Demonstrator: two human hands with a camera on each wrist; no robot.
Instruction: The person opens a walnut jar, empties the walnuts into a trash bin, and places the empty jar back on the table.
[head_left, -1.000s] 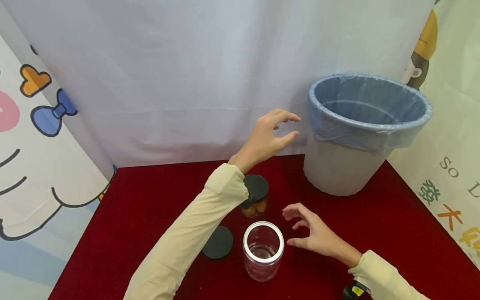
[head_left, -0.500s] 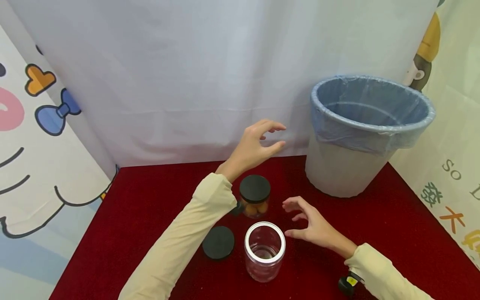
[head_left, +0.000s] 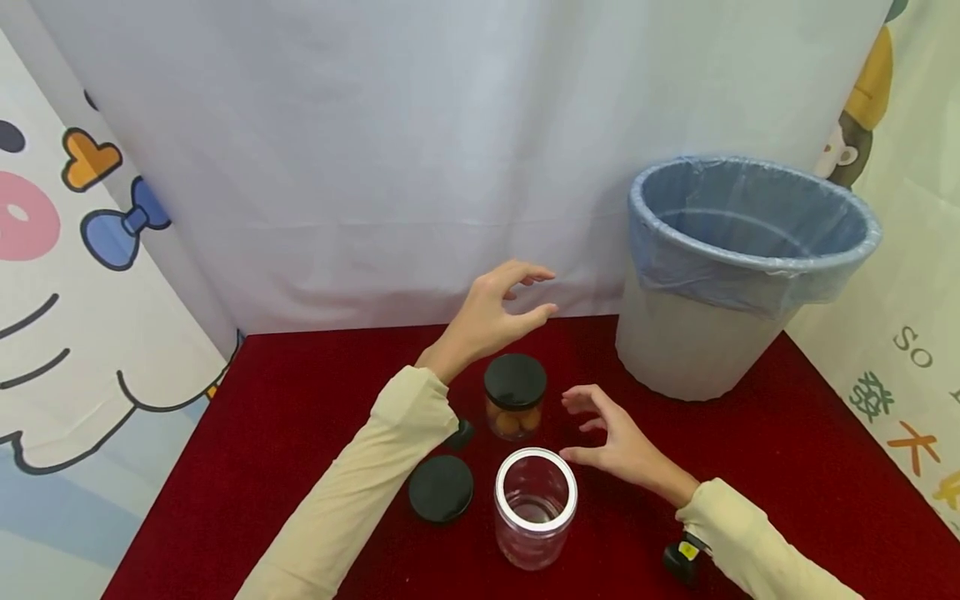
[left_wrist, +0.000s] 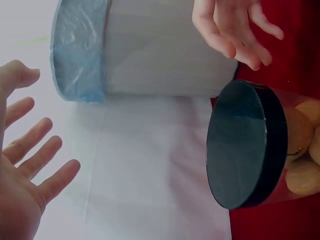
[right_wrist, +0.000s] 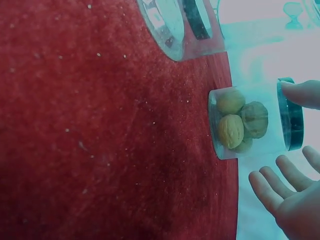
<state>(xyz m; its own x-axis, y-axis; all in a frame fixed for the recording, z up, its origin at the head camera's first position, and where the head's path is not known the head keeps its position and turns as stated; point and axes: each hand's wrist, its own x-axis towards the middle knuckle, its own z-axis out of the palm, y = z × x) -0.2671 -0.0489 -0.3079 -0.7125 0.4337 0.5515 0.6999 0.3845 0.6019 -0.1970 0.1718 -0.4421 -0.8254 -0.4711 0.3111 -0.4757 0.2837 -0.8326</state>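
A clear jar (head_left: pixel 513 419) with a black lid (head_left: pixel 515 379) stands upright on the red cloth. Several walnuts (right_wrist: pixel 231 131) show through its wall in the right wrist view. My left hand (head_left: pixel 483 315) hovers above and behind this jar, fingers spread and thumb apart, holding nothing. To the jar's right is my right hand (head_left: pixel 615 440), its fingers loosely bent and its grasp empty. In front of the lidded jar sits a second clear jar (head_left: pixel 531 546), lidless with a white rim. A loose black lid (head_left: pixel 441 489) lies flat left of it.
A pale bin (head_left: pixel 675 342) lined with a blue bag (head_left: pixel 705 279) stands at the back right. White curtain (head_left: pixel 375 167) hangs behind the red-covered table (head_left: pixel 300 392). Printed cartoon cloths flank both sides.
My left hand has come down and left, and its sleeve no longer covers part of the lidded jar. My right hand has shifted slightly away from the lidless jar, toward the lidded one.
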